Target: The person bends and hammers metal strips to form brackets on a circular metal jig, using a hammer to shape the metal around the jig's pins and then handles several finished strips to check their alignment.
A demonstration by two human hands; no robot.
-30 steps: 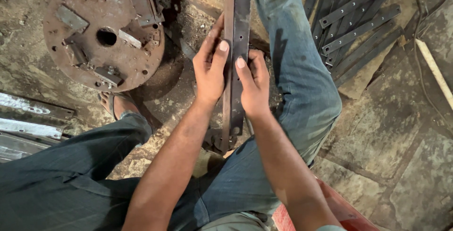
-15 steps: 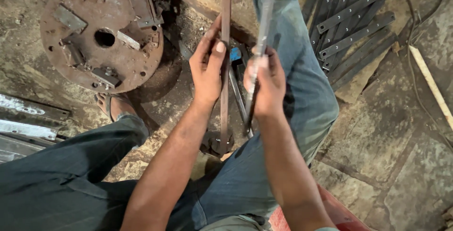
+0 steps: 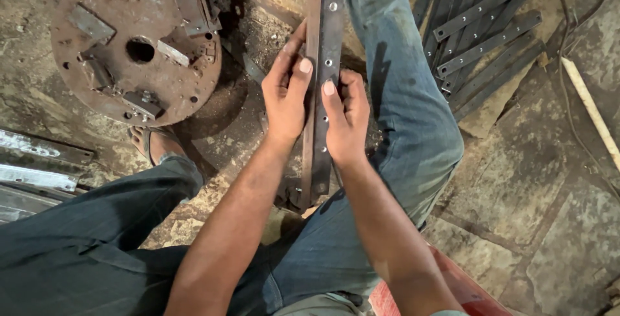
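Observation:
I hold a long dark flat steel bar [image 3: 329,25] with small drilled holes, standing lengthwise in front of me between my knees. My left hand [image 3: 285,93] grips its left edge, thumb laid on the face. My right hand [image 3: 345,119] grips the right edge, thumb pressed on the face near a hole. A second strip seems to lie edge-on against the bar's left side. The bar's lower end [image 3: 316,190] rests low between my legs.
A rusty round steel disc [image 3: 132,45] with welded blocks and a centre hole lies at upper left. A pile of similar drilled flat bars [image 3: 484,32] lies at upper right. Metal strips [image 3: 39,161] lie at left; a pale stick [image 3: 591,109] at right. My sandalled foot [image 3: 152,145] rests below the disc.
Half a second ago my right hand was raised and blurred, moving a strip beside the bar. Now both hands are settled on the bar, its flat face turned toward me.

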